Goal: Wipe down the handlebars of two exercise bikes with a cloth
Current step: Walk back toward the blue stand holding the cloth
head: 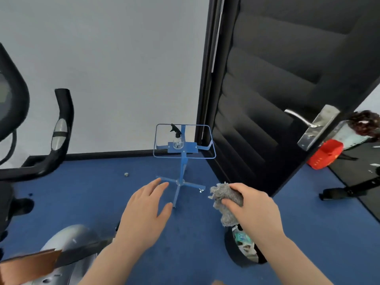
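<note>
A pale wall (115,68) fills the upper left of the frame, and a black panelled door (273,83) with a silver lever handle (302,118) stands open across the upper right. Blue carpet (98,202) covers the lower half. At the left edge stands an exercise bike (67,249), its silver body in the lower left corner and its black handlebar (61,128), with a silver sensor patch, curving upward at middle left. In the centre stands a blue stand (182,167) on a cross base; its wire-rimmed top holds a clear spray bottle (177,138) with a black trigger. A red basket (324,154) sits on the floor past the door at right. A black bin (240,249) with a lining bag is at lower centre right, partly behind the right forearm.

The left hand (144,210) is held flat in the lower centre, its grip apart and empty. The right hand (253,204), lower right of centre, has its grip clamped on a crumpled grey cloth (225,197), well apart from the handlebar.
</note>
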Tool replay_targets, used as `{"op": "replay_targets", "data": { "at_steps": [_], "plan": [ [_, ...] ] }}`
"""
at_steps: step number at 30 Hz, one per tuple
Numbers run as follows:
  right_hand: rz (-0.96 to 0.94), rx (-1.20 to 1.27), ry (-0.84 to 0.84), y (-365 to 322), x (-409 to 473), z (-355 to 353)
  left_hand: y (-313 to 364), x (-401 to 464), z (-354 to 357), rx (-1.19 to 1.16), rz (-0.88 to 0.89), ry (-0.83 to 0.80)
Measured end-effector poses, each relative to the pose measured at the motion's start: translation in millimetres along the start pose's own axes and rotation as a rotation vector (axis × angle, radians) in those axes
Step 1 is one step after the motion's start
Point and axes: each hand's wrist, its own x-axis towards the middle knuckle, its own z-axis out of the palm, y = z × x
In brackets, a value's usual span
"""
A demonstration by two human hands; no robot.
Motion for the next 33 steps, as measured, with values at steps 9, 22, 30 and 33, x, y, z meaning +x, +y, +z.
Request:
{"op": "replay_targets", "data": {
  "at_steps": [9, 22, 30, 33],
  "plan": [
    [-0.032, -0.018, -0.102, 34.6, 170.0, 32.7, 9.1, 160.4, 36.8, -0.012, -0.075, -0.027],
    [-0.002, -0.010, -0.329, 42.6, 391.1, 127.4, -18.7, 348.0, 92.4, -0.053, -0.249, -0.098],
    [0.193, -0.040, -0.425, 47.2, 480.8, 244.1, -85.5, 440.0, 132.6, -0.132, -0.320, -0.182],
    [0.182, -0.082, -0.436, 50.2, 511.6, 284.1, -108.6, 466.2, 144.1, -0.168, -0.363, -0.158]
  ]
}}
